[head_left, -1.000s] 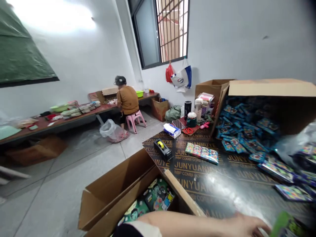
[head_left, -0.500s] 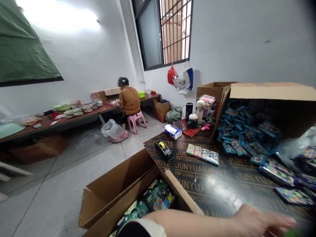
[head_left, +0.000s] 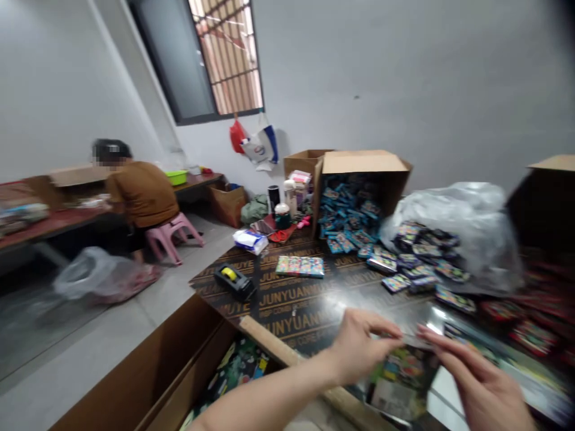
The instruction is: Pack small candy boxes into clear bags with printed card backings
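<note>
Two hands met at one clear packet

Head view: the clear packet (head_left: 398, 386) lay just near of the fingers, its long axis unclear. The left hand (head_left: 359, 347) pinched its far edge; the right hand (head_left: 483, 377), equally close, had narrow fingers, grip unclear. Earlier, only one hand showed.

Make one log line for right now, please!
left hand: fingers at top of shiny printed packet | right hand: fingers at same top | grip: too blurred to tell | black tape dispenser, yellow roll: on dark printed table
</note>
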Demonstrator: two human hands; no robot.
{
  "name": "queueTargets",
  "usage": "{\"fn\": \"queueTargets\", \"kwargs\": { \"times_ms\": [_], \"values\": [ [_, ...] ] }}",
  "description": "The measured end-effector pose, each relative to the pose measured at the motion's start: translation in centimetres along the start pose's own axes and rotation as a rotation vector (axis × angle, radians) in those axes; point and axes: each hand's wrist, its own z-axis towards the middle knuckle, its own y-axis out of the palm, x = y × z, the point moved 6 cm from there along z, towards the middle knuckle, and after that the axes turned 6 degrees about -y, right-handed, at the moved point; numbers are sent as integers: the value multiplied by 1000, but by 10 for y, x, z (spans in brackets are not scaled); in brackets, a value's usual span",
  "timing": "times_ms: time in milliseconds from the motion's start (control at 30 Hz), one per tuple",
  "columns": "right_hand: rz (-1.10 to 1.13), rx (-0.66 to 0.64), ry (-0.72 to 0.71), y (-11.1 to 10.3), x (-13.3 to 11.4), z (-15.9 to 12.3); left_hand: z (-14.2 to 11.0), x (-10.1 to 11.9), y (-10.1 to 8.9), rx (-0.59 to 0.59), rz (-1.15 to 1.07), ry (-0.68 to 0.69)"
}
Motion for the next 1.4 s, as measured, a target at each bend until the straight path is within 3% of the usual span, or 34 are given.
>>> {"fn": "queueTargets", "kwargs": {
  "times_ms": [100,200,267,500,733,800,867,1000,1100,1200,1267,1400],
  "values": [
    [-14,-46,-10,-2,-2,-5,9,-1,-4,9,142,70],
    [-117,-70,-134,-1,-11,-9,7,6,-3,-7,246,246],
    [-163,-68,-164,0,-14,-9,6,11,-2,-33,255,278],
    [8,-216,81,4,-22,0,16,3,1,-154,111,-127],
    [69,-279,115,2,-25,4,13,4,8,-158,168,-76],
    [62,-272,100,0,-24,4,10,10,10,-169,241,11],
    [39,-240,46,-3,-24,4,5,17,13,-153,350,190],
    [-74,-219,-239,-9,-33,-3,-11,19,18,-113,536,528],
    [-164,-265,-424,-10,-35,-17,-17,11,19,-123,525,584],
    [-199,-227,-350,-13,-20,-22,-9,4,12,-124,441,538],
    [-155,-136,-204,-14,-1,-22,5,-3,-6,-30,348,443],
    [69,-62,91,8,43,-19,31,-41,-67,457,45,142]
  ]
}}
